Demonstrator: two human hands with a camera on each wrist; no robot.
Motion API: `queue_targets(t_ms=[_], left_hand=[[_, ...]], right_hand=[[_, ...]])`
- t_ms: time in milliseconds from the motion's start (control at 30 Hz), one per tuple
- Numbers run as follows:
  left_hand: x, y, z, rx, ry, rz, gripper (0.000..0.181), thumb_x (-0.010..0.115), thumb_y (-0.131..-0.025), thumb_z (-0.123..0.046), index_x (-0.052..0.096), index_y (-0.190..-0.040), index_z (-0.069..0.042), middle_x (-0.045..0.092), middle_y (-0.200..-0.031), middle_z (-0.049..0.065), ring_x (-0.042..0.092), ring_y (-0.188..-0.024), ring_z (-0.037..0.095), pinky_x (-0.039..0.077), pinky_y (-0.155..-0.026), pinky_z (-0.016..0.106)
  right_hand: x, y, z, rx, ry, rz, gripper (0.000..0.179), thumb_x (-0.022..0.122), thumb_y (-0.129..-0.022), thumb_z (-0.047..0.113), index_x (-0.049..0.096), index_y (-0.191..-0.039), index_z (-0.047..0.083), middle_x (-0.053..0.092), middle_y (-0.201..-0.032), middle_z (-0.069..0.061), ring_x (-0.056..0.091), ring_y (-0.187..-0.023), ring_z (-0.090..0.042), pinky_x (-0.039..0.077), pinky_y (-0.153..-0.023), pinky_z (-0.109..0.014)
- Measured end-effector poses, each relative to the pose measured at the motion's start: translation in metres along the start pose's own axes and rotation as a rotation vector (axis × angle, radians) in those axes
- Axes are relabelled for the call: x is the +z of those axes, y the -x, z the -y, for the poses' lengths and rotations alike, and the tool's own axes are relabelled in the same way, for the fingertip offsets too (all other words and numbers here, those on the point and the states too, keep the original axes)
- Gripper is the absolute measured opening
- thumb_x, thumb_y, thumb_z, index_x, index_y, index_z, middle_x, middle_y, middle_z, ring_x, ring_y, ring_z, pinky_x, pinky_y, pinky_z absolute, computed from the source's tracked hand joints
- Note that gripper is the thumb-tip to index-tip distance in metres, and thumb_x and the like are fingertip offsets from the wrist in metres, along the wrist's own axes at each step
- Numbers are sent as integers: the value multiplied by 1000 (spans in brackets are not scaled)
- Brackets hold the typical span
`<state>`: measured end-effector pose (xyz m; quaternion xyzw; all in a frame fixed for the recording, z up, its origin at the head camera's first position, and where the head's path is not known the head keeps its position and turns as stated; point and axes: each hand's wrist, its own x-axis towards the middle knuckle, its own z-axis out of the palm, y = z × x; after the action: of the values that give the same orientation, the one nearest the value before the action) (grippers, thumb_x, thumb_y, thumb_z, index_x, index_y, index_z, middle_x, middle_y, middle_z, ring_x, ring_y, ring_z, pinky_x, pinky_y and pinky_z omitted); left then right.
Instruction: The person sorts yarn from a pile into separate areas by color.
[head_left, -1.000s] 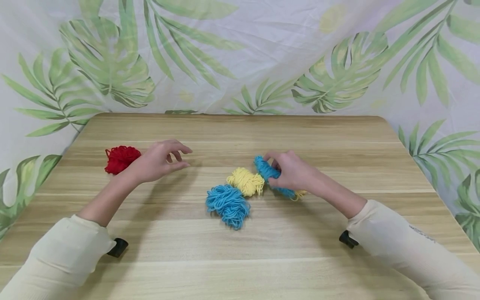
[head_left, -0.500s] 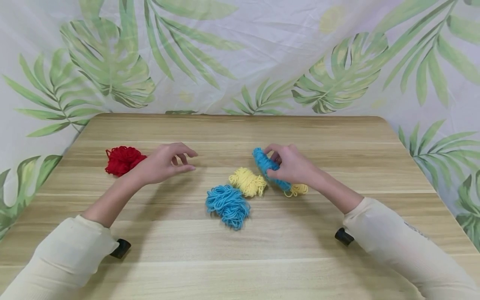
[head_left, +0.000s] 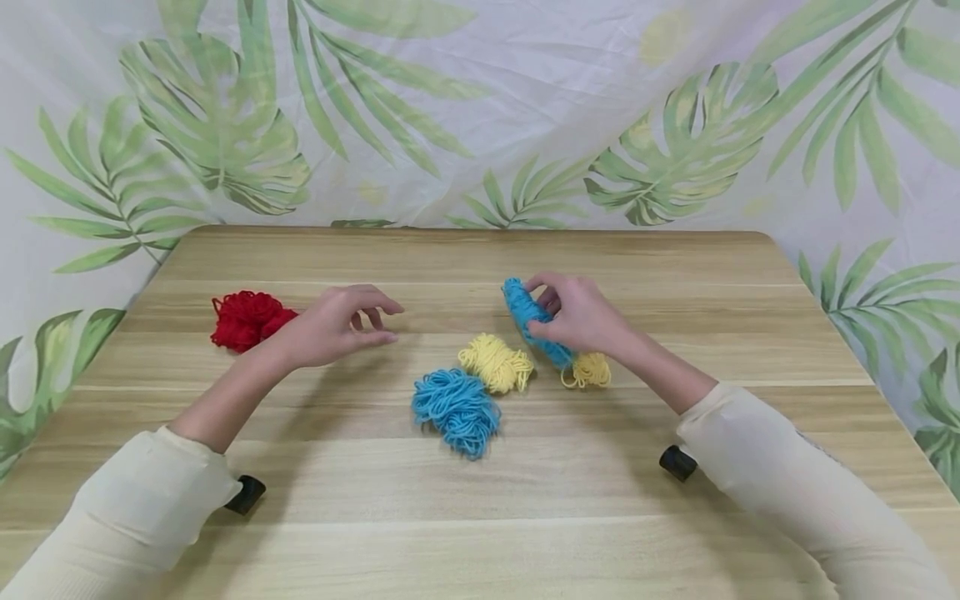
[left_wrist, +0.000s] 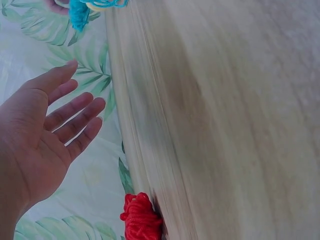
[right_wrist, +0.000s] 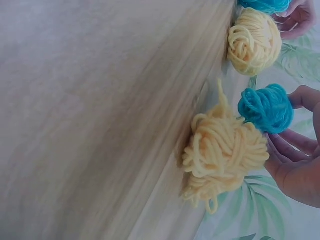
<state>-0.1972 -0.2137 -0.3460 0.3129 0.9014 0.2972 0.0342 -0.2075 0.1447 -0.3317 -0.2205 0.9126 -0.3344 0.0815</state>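
Observation:
In the head view my right hand [head_left: 577, 315] pinches a rolled blue bundle of yarn [head_left: 522, 305] between thumb and fingers. The right wrist view shows the same blue yarn [right_wrist: 267, 108] from its end, beside a yellow yarn bundle [right_wrist: 224, 147] that rests on the table. That yellow bundle [head_left: 588, 370] lies just below the hand in the head view. My left hand [head_left: 337, 327] hovers over the table with loosely bent fingers and nothing in them. Behind its wrist sits a red yarn bundle [head_left: 249, 321], partly hidden by the forearm.
Near the middle of the wooden table [head_left: 480, 533] lie another yellow yarn bundle [head_left: 495, 363] and a loose blue one [head_left: 455, 412], close against each other. A leaf-patterned cloth [head_left: 480, 108] hangs along the table's far edge. Black wrist cameras show under both sleeves.
My right hand has moved away toward the far edge with the blue yarn, uncovering more of the yellow bundle below it. The left hand has drifted slightly right.

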Motion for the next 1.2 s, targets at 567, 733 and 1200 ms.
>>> queue_targets(t_ms=[567,733,1200], left_hand=[[7,-3,-8,7,49,32,37,82,-90,-13,71,-123,2,73,-118,17,69,-96,25,59,-81,47],[9,-4,-12,21,74,37,38,81,-90,-14,71,-123,3,73,-117,16,69,-95,24,60,-81,47],[16,-5,-20,78,134,101,42,83,-90,-19,70,-125,0,74,-114,11,69,-93,19,59,-81,46]], right_hand=[[-2,-19,-4,29,-108,-56,46,77,-91,11,64,-133,-2,71,-113,-22,69,-103,-34,56,-91,-46],[-2,-26,-9,51,-108,-71,47,78,-91,12,63,-134,-2,71,-113,-22,69,-104,-35,56,-91,-46],[-5,-45,-15,133,-110,-86,49,77,-93,12,61,-137,-1,69,-119,-22,67,-109,-34,56,-93,-45]])
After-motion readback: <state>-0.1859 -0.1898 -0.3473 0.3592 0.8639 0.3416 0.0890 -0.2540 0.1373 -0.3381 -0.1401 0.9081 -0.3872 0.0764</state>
